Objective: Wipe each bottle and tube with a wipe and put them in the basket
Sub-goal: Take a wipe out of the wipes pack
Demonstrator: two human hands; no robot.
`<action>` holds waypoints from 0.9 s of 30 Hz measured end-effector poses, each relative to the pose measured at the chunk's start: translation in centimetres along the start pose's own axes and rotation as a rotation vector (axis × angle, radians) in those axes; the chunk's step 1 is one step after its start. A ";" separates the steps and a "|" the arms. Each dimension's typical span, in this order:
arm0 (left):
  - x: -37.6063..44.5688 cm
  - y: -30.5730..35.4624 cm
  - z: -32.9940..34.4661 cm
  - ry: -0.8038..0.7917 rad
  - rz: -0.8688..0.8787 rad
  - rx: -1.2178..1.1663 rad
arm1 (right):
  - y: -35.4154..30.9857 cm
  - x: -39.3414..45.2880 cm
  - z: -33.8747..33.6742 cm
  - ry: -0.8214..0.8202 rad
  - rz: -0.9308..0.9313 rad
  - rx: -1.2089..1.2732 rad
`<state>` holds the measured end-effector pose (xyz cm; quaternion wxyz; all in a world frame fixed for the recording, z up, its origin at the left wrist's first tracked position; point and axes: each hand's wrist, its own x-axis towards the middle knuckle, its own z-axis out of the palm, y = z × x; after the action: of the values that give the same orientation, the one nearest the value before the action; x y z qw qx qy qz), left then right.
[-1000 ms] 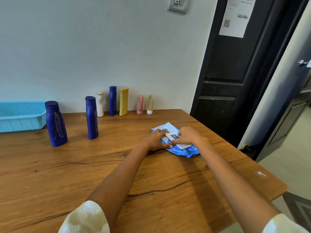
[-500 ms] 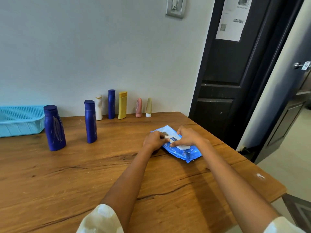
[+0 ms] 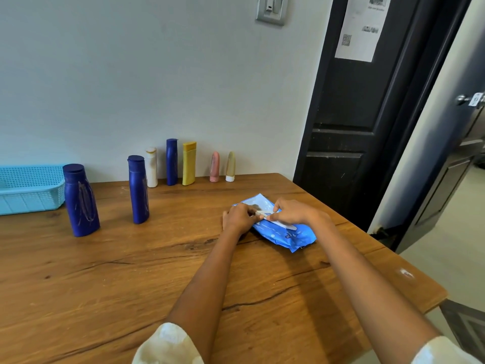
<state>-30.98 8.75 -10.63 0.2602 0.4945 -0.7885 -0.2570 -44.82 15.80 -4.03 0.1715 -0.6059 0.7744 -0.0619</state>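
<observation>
Left hand [image 3: 240,219] steadying blue wipe packet [image 3: 282,229] on worktop [image 3: 131,271]; right hand [image 3: 291,212] pinching its white flap, likely to open it. Seven bottles and tubes [image 3: 172,162] lined by wall, basket [image 3: 29,189] far left.

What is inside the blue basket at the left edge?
Nothing shows inside the light blue basket: only its mesh walls are visible. Its floor is hidden by the near wall, the frame cuts off its left part, and the large dark blue bottle stands in front of its right corner.
</observation>
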 end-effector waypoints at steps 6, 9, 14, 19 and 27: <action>-0.4 0.0 0.1 0.021 0.026 0.065 | 1.6 0.1 -0.7 0.043 0.065 0.389; -0.7 0.0 0.0 0.024 0.038 0.048 | 3.0 0.4 -0.6 0.040 0.128 0.655; -1.0 -0.1 0.0 0.035 0.064 0.009 | 3.6 0.6 -0.4 0.285 0.128 0.589; -1.0 0.0 0.0 0.023 0.134 0.061 | 2.9 0.6 0.2 0.523 0.007 0.418; -1.5 1.1 0.2 0.101 0.420 0.328 | 0.2 -1.1 1.0 0.632 -0.190 0.171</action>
<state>-31.22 10.56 -10.30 0.2631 0.3680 -0.8909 -0.0413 -44.48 17.05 -4.80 -0.0331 -0.6095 0.7215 -0.3270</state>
